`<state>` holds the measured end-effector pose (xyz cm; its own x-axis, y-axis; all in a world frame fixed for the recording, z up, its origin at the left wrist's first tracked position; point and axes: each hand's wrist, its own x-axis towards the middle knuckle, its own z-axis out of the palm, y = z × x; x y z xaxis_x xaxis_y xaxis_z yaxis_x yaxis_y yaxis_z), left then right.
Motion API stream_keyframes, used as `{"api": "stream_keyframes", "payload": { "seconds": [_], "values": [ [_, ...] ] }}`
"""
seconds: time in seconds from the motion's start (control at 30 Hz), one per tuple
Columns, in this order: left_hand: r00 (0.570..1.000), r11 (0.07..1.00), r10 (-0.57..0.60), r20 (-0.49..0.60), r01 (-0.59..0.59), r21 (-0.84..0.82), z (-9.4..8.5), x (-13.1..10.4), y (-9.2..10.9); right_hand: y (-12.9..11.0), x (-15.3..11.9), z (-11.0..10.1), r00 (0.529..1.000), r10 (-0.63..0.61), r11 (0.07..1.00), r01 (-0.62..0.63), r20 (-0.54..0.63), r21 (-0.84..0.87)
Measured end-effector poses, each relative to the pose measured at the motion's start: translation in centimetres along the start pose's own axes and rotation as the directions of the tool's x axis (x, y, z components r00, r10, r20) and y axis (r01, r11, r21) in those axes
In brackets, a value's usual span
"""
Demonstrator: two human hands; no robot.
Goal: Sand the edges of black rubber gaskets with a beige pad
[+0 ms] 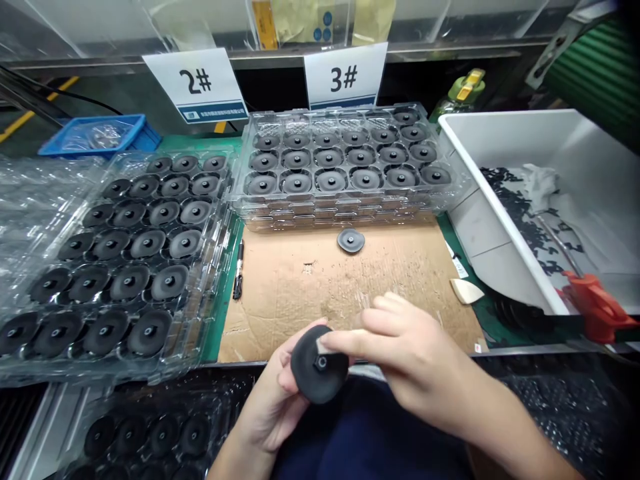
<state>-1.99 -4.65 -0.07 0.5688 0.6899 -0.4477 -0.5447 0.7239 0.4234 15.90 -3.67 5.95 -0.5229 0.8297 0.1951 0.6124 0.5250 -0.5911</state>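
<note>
My left hand (280, 387) grips a black round disc (313, 380) with a small hub at its centre, the face tilted up toward me. Across the disc's face reaches my right hand (400, 340), its forefinger pressed just above the hub and its other fingers curled. A small pale patch (321, 345) shows at that fingertip; whether it is a separate piece I cannot tell. The right thumb is hidden. Beyond my hands, a similar disc (351, 241) lies on the cardboard sheet (285, 293).
Clear trays of black discs stand left (197, 313) and at the back (345, 200). A white bin (500, 233) at right holds small black parts and an orange-handled tool (595, 303). A marker (239, 270) and a cream wedge (466, 291) lie beside the cardboard.
</note>
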Motion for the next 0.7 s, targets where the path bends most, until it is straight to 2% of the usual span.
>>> {"api": "stream_keyframes", "payload": {
  "seconds": [0.03,0.07,0.13,0.23,0.27,0.33,0.4,0.43,0.5,0.57,0.6,0.63,0.7],
  "values": [
    [1.000,1.000,0.003,-0.003,-0.003,-0.011,0.0,0.0,0.0,0.0,0.1,0.2,0.999,0.035,0.999,-0.035,0.015,-0.037],
    [1.000,1.000,0.006,-0.005,-0.006,-0.025,0.0,0.0,-0.1,-0.1,0.3,0.5,0.999,0.029,0.999,-0.029,-0.018,-0.043],
    [0.998,0.998,0.055,-0.031,-0.056,-0.035,0.1,0.2,-0.1,-0.8,0.3,1.6,0.984,-0.003,1.000,0.006,-0.180,0.016],
    [0.961,0.970,0.244,-0.132,-0.245,0.011,0.7,0.6,-0.1,-2.3,-0.3,3.3,0.915,0.115,0.992,-0.087,-0.386,0.089],
    [0.939,0.954,0.300,-0.168,-0.299,0.034,0.9,0.7,0.0,-2.6,-0.8,3.7,0.904,0.160,0.985,-0.123,-0.396,0.119],
    [0.905,0.930,0.368,-0.212,-0.363,0.064,1.4,0.9,0.0,-2.5,-1.8,4.3,0.919,0.217,0.953,-0.126,-0.329,0.276],
    [0.894,0.917,0.398,-0.205,-0.393,0.066,1.8,0.9,0.1,-1.3,-2.7,4.6,0.916,0.325,0.830,-0.158,-0.235,0.535],
    [0.892,0.912,0.410,-0.189,-0.406,0.061,2.0,0.9,0.1,-0.4,-3.1,4.7,0.887,0.415,0.737,-0.197,-0.203,0.647],
    [0.890,0.903,0.429,-0.155,-0.425,0.057,2.3,0.9,0.0,1.7,-3.6,4.8,0.764,0.618,0.563,-0.265,-0.186,0.783],
    [0.893,0.903,0.431,-0.132,-0.426,0.063,2.5,0.9,0.0,3.0,-3.8,4.3,0.638,0.741,0.492,-0.308,-0.207,0.814],
    [0.895,0.904,0.427,-0.130,-0.421,0.068,2.6,0.9,-0.1,3.2,-3.8,3.9,0.612,0.757,0.506,-0.330,-0.228,0.797],
    [0.896,0.905,0.425,-0.130,-0.419,0.070,2.6,0.9,-0.2,3.0,-3.7,3.3,0.608,0.747,0.552,-0.345,-0.267,0.759],
    [0.895,0.905,0.426,-0.134,-0.420,0.071,2.7,0.9,-0.5,1.7,-3.1,2.2,0.650,0.651,0.708,-0.335,-0.391,0.622]
  ]
}}
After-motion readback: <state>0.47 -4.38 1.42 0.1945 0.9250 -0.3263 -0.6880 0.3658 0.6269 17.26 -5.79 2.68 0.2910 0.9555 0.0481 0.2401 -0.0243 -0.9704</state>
